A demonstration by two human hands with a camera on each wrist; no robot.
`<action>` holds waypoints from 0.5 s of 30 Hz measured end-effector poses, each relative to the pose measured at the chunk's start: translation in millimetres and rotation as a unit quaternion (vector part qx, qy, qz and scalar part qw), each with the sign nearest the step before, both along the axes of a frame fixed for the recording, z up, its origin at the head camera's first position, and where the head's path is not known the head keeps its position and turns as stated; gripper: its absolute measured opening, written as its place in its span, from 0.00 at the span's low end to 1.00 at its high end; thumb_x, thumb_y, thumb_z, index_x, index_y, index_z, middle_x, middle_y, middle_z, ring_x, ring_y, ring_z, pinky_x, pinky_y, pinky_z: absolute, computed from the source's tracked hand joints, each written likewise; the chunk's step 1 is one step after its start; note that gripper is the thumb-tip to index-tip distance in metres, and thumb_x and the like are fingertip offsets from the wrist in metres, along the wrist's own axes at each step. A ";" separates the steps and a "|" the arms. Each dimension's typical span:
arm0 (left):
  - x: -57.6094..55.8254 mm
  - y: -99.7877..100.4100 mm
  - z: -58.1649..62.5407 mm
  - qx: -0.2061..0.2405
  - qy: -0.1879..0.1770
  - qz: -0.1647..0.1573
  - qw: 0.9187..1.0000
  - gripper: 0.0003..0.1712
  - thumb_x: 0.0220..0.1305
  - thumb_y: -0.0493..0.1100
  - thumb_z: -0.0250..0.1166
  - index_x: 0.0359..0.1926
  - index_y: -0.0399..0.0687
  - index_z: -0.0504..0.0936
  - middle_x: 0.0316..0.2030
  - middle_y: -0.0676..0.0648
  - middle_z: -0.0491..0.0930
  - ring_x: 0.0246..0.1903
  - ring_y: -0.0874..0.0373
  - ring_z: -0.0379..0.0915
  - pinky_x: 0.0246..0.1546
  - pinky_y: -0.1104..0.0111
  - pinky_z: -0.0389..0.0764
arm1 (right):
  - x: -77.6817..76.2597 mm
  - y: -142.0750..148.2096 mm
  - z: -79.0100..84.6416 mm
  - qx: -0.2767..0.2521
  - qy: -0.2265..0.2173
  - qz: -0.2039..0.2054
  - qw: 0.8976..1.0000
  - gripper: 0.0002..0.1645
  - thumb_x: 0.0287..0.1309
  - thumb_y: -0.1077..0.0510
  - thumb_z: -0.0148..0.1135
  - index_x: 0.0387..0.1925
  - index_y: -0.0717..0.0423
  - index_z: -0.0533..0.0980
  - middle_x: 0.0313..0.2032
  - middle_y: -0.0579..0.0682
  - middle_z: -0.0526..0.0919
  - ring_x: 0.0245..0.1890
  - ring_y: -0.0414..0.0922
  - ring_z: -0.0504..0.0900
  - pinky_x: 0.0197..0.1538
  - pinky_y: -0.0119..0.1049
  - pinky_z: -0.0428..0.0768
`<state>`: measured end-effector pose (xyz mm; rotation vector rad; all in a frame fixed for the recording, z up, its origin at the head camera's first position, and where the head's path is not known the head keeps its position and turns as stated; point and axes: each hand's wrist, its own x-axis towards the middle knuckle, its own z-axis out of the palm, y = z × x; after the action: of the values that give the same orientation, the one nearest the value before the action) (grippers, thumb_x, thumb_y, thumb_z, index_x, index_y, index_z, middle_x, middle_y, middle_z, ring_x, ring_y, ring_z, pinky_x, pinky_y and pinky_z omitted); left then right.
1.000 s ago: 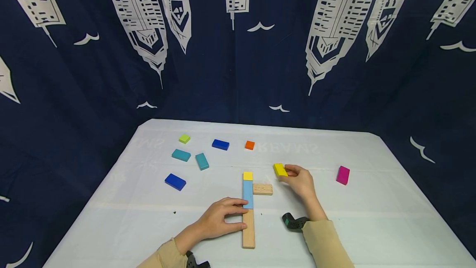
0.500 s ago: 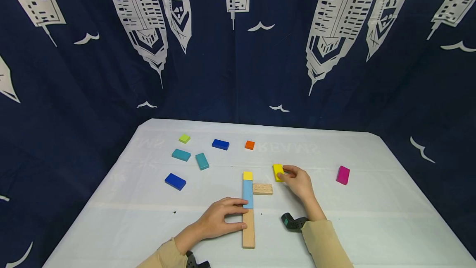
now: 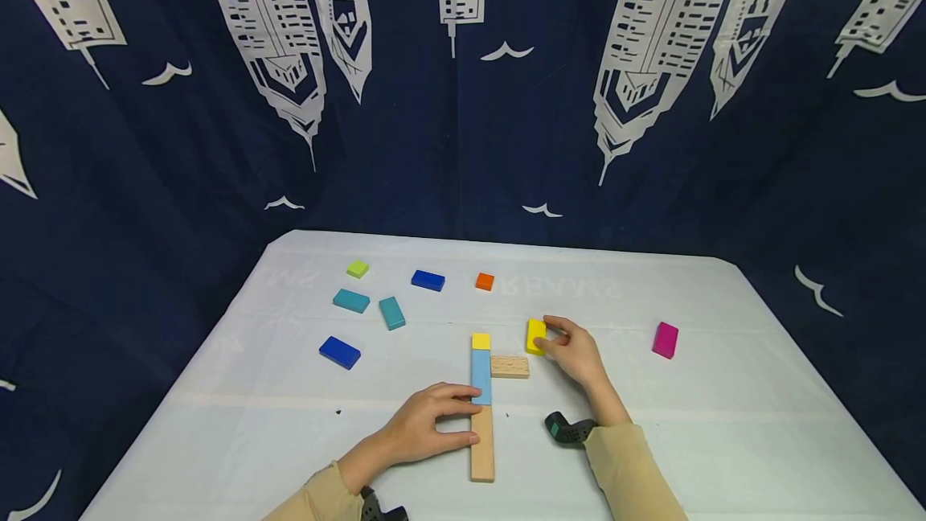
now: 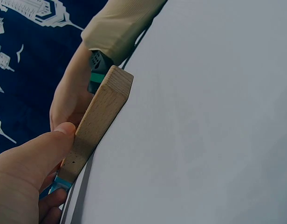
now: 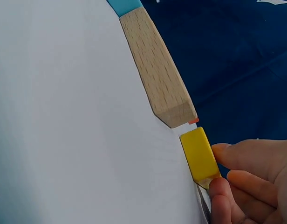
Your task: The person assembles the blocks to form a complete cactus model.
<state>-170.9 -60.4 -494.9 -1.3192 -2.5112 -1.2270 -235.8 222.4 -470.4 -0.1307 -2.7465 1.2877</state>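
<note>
A straight row of blocks lies on the white table: a long plain wooden block (image 3: 482, 449), a light blue block (image 3: 481, 376) and a small yellow block (image 3: 481, 341) at the far end. My left hand (image 3: 425, 424) rests against the row's left side, its extended fingertips at the light blue block and its thumb on the wooden one. Off the row's right side points a short wooden block (image 3: 510, 367). Just beyond that block's free end, my right hand (image 3: 576, 352) pinches a yellow rectangular block (image 5: 199, 154) between thumb and fingers; a narrow gap separates the two blocks.
Farther back lie a lime block (image 3: 358, 268), an orange block (image 3: 485, 282), two teal blocks (image 3: 351, 301) and two dark blue blocks (image 3: 340, 352). A magenta block (image 3: 665, 340) lies at the right. Behind the table (image 3: 723, 441) hangs a navy patterned cloth (image 3: 463, 143).
My right hand has turned the yellow block more upright in the head view and drawn it slightly left, closer to the short wooden block. The left hand has stayed in place.
</note>
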 end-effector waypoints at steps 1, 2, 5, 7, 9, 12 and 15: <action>-0.1 0.0 0.0 0.000 -0.001 0.000 1.000 0.23 0.59 0.56 0.65 0.51 0.50 0.83 0.56 0.54 0.75 0.57 0.61 0.68 0.56 0.65 0.71 | -0.4 -0.1 0.0 -0.001 -0.001 0.005 1.000 0.29 0.52 0.58 0.67 0.57 0.62 0.73 0.31 0.55 0.80 0.22 0.43 0.72 0.24 0.30 0.69; -0.1 0.1 0.1 -0.001 0.000 0.000 1.000 0.23 0.59 0.56 0.65 0.51 0.50 0.83 0.56 0.54 0.75 0.57 0.61 0.68 0.56 0.65 0.71 | -0.6 -0.2 -0.2 -0.001 -0.001 0.009 1.000 0.29 0.52 0.58 0.67 0.57 0.62 0.73 0.30 0.54 0.80 0.22 0.42 0.72 0.24 0.30 0.69; -0.2 0.1 0.2 -0.002 0.001 0.000 1.000 0.22 0.59 0.56 0.65 0.51 0.50 0.83 0.56 0.54 0.75 0.56 0.61 0.68 0.56 0.65 0.71 | -1.0 -0.9 -0.6 -0.003 0.004 0.021 1.000 0.29 0.53 0.59 0.67 0.57 0.63 0.72 0.28 0.52 0.80 0.22 0.42 0.72 0.24 0.31 0.69; -0.2 0.0 0.2 -0.003 0.002 0.000 1.000 0.22 0.59 0.56 0.65 0.51 0.51 0.83 0.56 0.54 0.75 0.56 0.62 0.68 0.56 0.65 0.71 | -1.3 -1.8 -1.2 -0.004 0.007 0.024 1.000 0.29 0.53 0.59 0.67 0.57 0.63 0.73 0.27 0.52 0.79 0.22 0.42 0.71 0.24 0.31 0.69; -0.3 -0.2 0.0 -0.003 0.003 0.000 1.000 0.22 0.59 0.56 0.65 0.51 0.51 0.83 0.56 0.54 0.75 0.56 0.61 0.69 0.56 0.65 0.71 | -1.6 -2.7 -2.1 -0.002 0.010 0.029 1.000 0.29 0.53 0.59 0.67 0.57 0.63 0.73 0.25 0.51 0.79 0.22 0.42 0.71 0.24 0.31 0.68; -0.2 -0.3 0.1 -0.002 0.002 -0.001 1.000 0.22 0.59 0.56 0.65 0.51 0.51 0.83 0.56 0.54 0.75 0.56 0.61 0.69 0.56 0.65 0.71 | -1.9 -3.9 -3.3 0.000 0.016 0.031 0.999 0.28 0.53 0.59 0.68 0.56 0.63 0.74 0.24 0.50 0.78 0.22 0.42 0.70 0.24 0.31 0.68; -0.2 -0.3 0.1 -0.001 -0.002 -0.001 1.000 0.22 0.59 0.56 0.65 0.51 0.51 0.83 0.56 0.54 0.75 0.56 0.61 0.69 0.56 0.65 0.71 | -1.7 -5.2 -3.9 0.003 0.022 0.033 0.999 0.28 0.52 0.60 0.68 0.56 0.62 0.74 0.24 0.49 0.77 0.22 0.42 0.70 0.24 0.30 0.67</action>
<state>-171.1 -60.7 -494.9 -1.3216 -2.5164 -1.2291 -237.5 217.1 -474.3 -0.0101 -2.7398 1.2814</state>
